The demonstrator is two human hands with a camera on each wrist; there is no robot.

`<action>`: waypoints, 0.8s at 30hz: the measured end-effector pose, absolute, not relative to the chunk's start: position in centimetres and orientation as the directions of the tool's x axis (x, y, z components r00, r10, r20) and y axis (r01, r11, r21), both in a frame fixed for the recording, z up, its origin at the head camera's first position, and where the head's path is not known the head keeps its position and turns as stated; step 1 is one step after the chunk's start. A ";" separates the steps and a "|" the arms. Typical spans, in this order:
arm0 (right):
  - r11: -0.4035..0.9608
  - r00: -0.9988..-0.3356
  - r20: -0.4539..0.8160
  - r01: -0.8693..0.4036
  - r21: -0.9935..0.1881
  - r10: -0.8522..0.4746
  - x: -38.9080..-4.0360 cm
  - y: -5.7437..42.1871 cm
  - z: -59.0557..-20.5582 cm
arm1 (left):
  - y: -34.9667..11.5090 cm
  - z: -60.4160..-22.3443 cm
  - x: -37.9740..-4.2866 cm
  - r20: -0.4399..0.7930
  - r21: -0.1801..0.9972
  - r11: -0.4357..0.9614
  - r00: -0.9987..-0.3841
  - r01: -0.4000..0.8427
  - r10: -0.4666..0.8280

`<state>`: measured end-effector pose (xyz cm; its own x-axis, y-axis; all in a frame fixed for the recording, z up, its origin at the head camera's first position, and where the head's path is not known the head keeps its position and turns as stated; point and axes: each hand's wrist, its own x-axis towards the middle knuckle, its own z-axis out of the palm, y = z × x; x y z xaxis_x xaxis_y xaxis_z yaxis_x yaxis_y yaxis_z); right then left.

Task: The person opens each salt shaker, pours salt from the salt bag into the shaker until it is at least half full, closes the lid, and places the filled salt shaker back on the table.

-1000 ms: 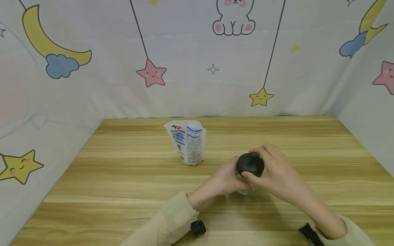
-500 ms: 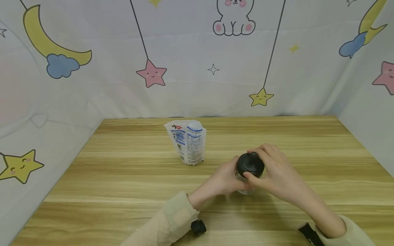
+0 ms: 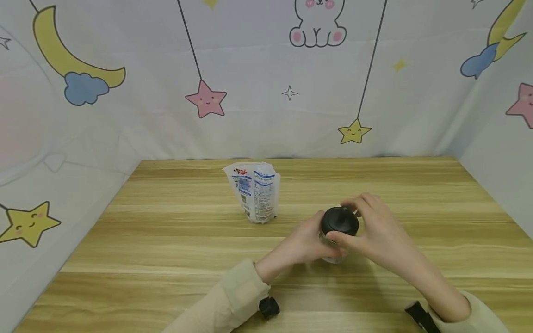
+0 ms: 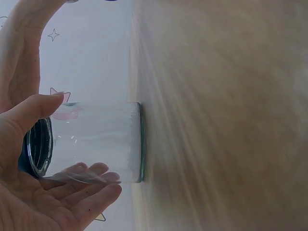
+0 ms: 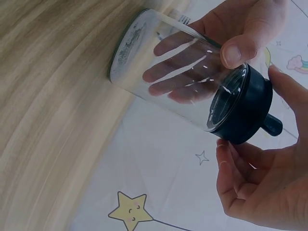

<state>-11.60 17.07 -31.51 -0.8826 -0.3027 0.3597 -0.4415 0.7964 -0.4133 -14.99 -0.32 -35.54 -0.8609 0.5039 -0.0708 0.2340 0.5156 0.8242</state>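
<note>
A clear glass jar (image 5: 168,91) with a black lid (image 3: 339,221) stands upright on the wooden table. My left hand (image 3: 310,243) grips the jar's side, its thumb near the lid and its fingers spread along the far glass, visible through it in the right wrist view. Around the lid's rim, my right hand (image 3: 381,236) holds with the thumb on one side and fingertips on the other. A short black knob (image 5: 273,126) sticks out of the lid's top. Through the glass in the left wrist view, the jar body (image 4: 96,139) looks empty.
A white plastic pouch (image 3: 263,196) with blue print stands upright on the table (image 3: 166,240), back and left of the jar. A white cloth backdrop (image 3: 258,125) printed with stars and moons rises behind the table and along its sides.
The lid's knob swung toward me, then back to the far side, as the right hand turned. The right fingers have shifted slightly on the rim. Left hand and pouch stay put.
</note>
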 end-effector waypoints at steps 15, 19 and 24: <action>0.789 -0.867 0.377 -0.468 -0.398 -0.325 -11.6 16.9 -31.5 | -0.4 -35.4 -15.0 -0.086 0.816 0.531 -0.860 0.228 0.503; 0.779 -0.860 0.384 -0.484 -0.400 -0.337 -11.6 16.9 -31.5 | -0.4 -35.4 -15.0 -0.077 0.817 0.524 -0.854 0.241 0.514; 0.776 -0.863 0.371 -0.483 -0.406 -0.344 -11.7 16.9 -31.4 | -0.4 -35.4 -15.0 -0.072 0.818 0.519 -0.851 0.248 0.520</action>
